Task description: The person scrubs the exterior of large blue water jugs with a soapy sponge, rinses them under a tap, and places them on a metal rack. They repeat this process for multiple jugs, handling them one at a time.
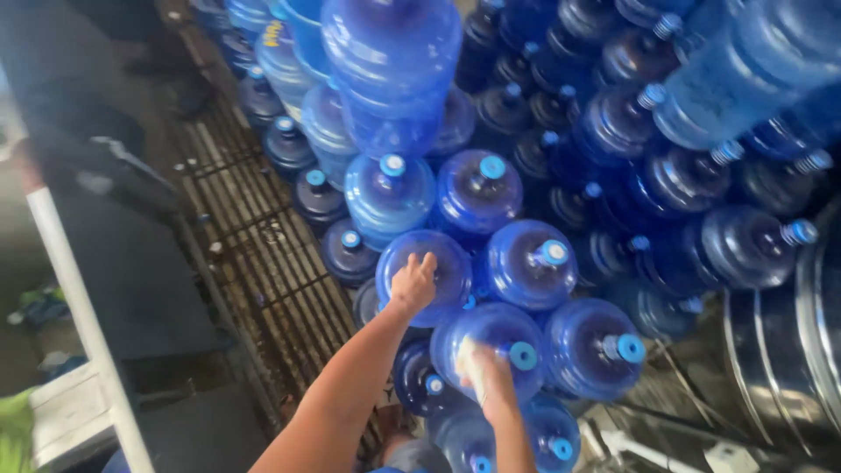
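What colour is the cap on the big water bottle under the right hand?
Light blue cap on a translucent blue plastic water bottle, by the right hand; head view.

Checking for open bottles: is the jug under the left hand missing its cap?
Cannot tell: the left hand lies over the top of that jug, hiding its neck, while neighbouring jugs show light-blue caps.

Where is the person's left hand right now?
In the head view, the left hand rests on top of a blue water jug near the picture's middle, just up and left of the right hand.
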